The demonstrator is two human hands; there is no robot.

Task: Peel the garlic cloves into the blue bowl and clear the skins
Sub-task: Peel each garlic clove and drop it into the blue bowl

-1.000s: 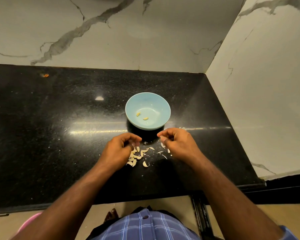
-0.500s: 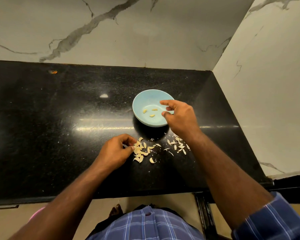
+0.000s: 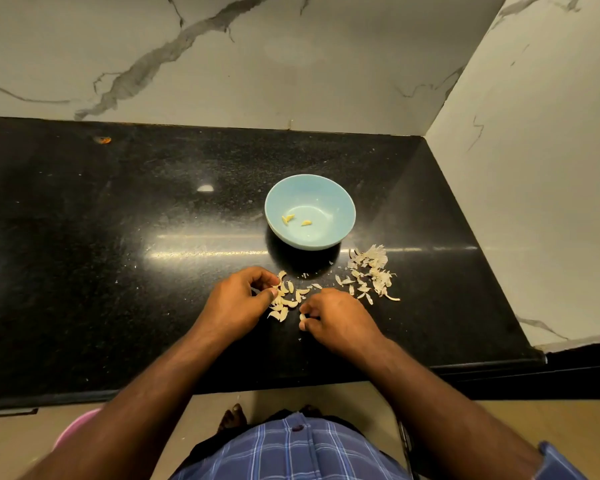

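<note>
Garlic cloves point(image 3: 286, 301) lie in a small heap on the black worktop point(image 3: 118, 271), just in front of the blue bowl point(image 3: 310, 211), which holds three peeled ones. The right hand point(image 3: 338, 318) pinches one clove at its fingers point(image 3: 305, 317); the left hand point(image 3: 234, 301) curls at the heap's edge, its hold unclear. Cloves look small, light and firm, their skins papery, best nipped at the tip. Loose skins point(image 3: 371, 271) lie right of the bowl.

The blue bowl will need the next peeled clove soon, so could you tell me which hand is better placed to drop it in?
Probably the right hand: it pinches a clove, and the blue bowl sits ahead on its side. The left hand rests at the unpeeled cloves.
</note>
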